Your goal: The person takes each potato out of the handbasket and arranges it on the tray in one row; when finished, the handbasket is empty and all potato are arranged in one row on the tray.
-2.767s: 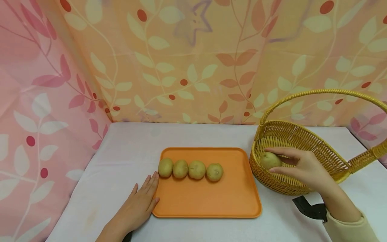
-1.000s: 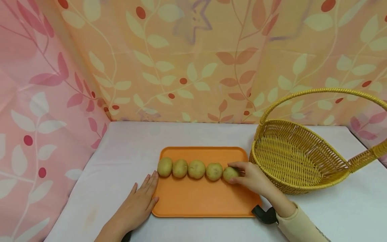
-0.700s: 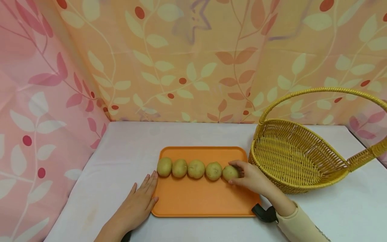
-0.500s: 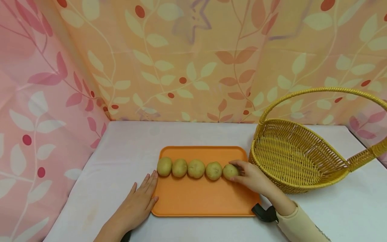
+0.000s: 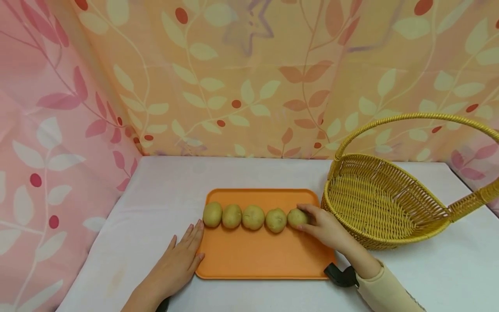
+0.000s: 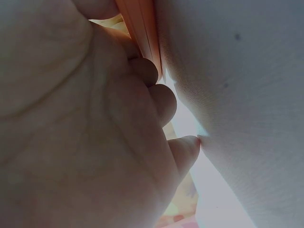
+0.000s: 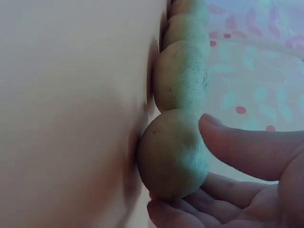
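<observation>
Several potatoes lie in a row across an orange tray (image 5: pixel 265 255), from the leftmost potato (image 5: pixel 212 214) at its left rim to the rightmost potato (image 5: pixel 297 218). My right hand (image 5: pixel 325 227) holds that rightmost potato from the right, fingers at its far side and thumb at its near side. In the right wrist view, the thumb (image 7: pixel 247 147) and fingers curl about the held potato (image 7: pixel 173 154), whose neighbour (image 7: pixel 180 78) sits close behind. My left hand (image 5: pixel 175 262) lies flat with fingers extended, against the tray's left edge, seen also beside the tray rim (image 6: pixel 140 33).
A wicker basket (image 5: pixel 370 208) with a tall arched handle (image 5: pixel 421 115) stands right of the tray, near my right forearm. A white cloth (image 5: pixel 167 186) covers the table. Patterned fabric (image 5: pixel 234 86) hangs along the back and left side.
My right hand has carried a potato from the basket leftward to the right end of the row. Over the last second it has barely shifted there. My left hand has stayed in place.
</observation>
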### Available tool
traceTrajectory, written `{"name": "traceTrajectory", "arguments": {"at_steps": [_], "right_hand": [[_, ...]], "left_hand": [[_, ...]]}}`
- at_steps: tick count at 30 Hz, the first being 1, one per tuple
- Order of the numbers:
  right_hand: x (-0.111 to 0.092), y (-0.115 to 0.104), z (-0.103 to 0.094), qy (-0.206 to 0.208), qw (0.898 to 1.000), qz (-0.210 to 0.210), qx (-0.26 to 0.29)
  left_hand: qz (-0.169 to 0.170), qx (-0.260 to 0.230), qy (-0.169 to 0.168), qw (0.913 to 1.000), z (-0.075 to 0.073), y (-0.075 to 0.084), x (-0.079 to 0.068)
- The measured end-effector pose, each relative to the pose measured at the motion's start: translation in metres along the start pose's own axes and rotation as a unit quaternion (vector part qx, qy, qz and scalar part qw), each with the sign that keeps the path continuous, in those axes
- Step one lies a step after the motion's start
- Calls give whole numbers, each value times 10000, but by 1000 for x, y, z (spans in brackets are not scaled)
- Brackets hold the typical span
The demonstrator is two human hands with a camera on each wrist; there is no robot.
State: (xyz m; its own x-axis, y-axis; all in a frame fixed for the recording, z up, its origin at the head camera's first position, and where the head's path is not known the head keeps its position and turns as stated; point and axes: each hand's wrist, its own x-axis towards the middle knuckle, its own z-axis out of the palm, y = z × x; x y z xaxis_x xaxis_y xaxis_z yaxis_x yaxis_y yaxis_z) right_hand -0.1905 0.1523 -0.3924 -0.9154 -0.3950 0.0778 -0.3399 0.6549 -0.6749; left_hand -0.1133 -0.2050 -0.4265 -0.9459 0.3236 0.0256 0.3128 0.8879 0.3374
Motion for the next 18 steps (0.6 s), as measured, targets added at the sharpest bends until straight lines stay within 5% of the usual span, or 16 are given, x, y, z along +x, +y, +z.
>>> {"name": "traceTrajectory", "arguments": {"at_steps": [4,13,18], "right_hand": [[-2,-3,-1,205,9997,-112,0],[-28,-14,-23,67,9825,-673,1736],[-71,-7,-48,789,9823,-1233,1167]], "left_hand": [[-27,-72,-66,9999,4,-1,2],[-47,-267,-190,9995,7,-8,2],[96,-479,196,9986,7,-20,-3]]}}
